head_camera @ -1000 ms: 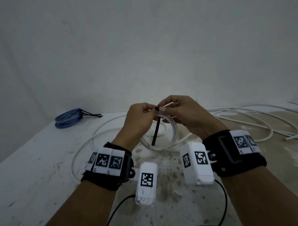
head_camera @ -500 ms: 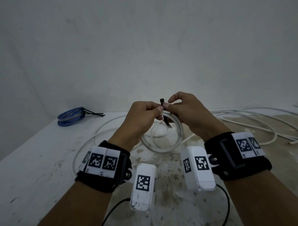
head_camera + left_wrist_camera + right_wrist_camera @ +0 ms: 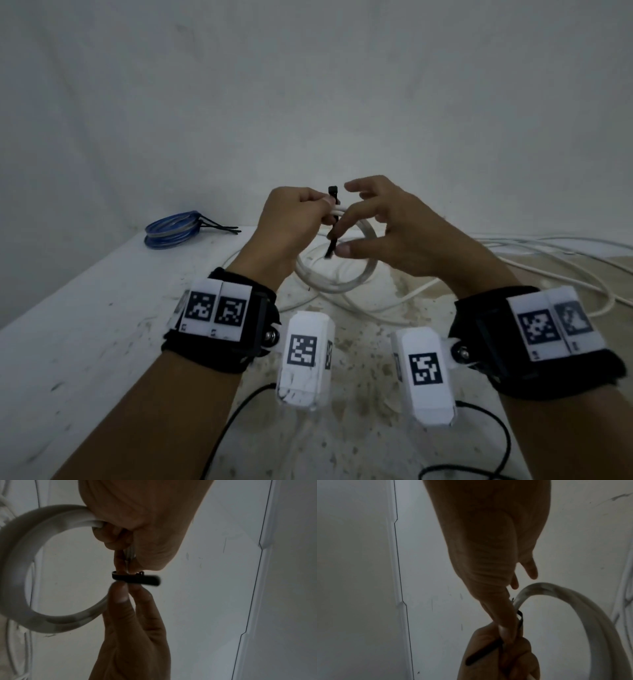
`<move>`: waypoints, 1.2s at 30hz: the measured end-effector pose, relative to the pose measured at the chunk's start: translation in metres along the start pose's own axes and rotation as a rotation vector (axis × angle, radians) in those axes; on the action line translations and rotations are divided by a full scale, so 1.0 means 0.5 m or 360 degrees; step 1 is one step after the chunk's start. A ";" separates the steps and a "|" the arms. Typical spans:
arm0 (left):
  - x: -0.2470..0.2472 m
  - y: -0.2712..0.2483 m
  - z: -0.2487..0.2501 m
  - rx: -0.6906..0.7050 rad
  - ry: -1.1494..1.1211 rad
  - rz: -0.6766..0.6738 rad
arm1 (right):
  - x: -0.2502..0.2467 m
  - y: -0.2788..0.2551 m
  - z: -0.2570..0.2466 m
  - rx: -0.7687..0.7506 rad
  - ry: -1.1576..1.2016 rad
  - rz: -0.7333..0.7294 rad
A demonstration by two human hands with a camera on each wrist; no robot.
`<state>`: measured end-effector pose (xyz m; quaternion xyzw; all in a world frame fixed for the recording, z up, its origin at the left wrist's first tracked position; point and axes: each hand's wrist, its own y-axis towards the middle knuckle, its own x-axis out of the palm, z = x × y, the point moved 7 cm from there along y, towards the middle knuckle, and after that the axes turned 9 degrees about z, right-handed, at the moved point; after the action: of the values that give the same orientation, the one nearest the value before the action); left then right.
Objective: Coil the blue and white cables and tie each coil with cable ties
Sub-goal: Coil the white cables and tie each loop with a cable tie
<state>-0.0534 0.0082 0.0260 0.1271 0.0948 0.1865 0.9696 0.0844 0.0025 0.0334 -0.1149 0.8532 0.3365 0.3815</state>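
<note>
My left hand [image 3: 322, 207] grips the top of a small white cable coil [image 3: 342, 286] held above the table. A black cable tie [image 3: 332, 192] crosses the coil there, its head sticking up above my left fingers. The tail hangs down inside the loop, where my right hand [image 3: 339, 240] pinches it between thumb and forefinger, other fingers spread. In the left wrist view the tie [image 3: 135, 579] lies across the coil [image 3: 15, 574] between both hands. The right wrist view shows the tie [image 3: 481, 654] beside the coil [image 3: 590, 615]. The blue coil [image 3: 171, 230] lies far left.
Black tie tails [image 3: 219, 229] stick out of the blue coil. Loose white cable [image 3: 548, 260] trails over the right side of the stained white table [image 3: 85, 325]. A wall stands close behind. Black camera leads [image 3: 239, 411] hang below my wrists.
The tie, earlier hanging below the coil, now has its head up above my left fingers. My right hand has dropped from the top of the coil to the tail and spread its fingers.
</note>
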 end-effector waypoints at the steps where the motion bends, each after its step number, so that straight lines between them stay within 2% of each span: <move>1: 0.002 -0.003 0.000 0.0002 -0.0010 -0.0020 | -0.004 0.002 -0.007 -0.0038 0.0031 0.0104; 5: 0.012 -0.011 0.000 -0.0018 -0.0003 -0.0079 | -0.034 0.005 -0.021 -0.0197 0.0160 0.0536; 8: 0.013 -0.009 0.003 -0.0006 0.0027 -0.0079 | -0.043 0.010 -0.006 -0.0075 0.0326 0.0738; 10: 0.013 -0.009 0.004 0.0005 0.0062 -0.0075 | -0.047 0.010 -0.001 -0.0037 0.0308 0.0872; 17: -0.004 -0.003 0.014 0.0016 0.0042 0.0006 | -0.038 -0.001 -0.019 -0.0019 0.0573 0.1052; 20: -0.009 0.000 0.015 0.0026 0.0045 0.0027 | -0.038 -0.007 -0.026 -0.0059 0.0570 0.1149; 23: -0.006 0.000 0.009 0.0013 0.0045 0.0008 | -0.024 -0.005 -0.024 -0.0024 0.0476 0.1062; 28: 0.003 0.001 -0.002 0.0025 0.0129 0.0016 | -0.027 -0.004 -0.022 -0.0026 -0.0029 0.1060; 36: -0.008 0.008 -0.015 0.0037 0.0211 0.0085 | -0.014 0.006 -0.030 0.0009 -0.0496 0.0672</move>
<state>-0.0601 0.0121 0.0204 0.1283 0.1577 0.2191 0.9543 0.0791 -0.0057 0.0473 0.1200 0.7901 0.4201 0.4301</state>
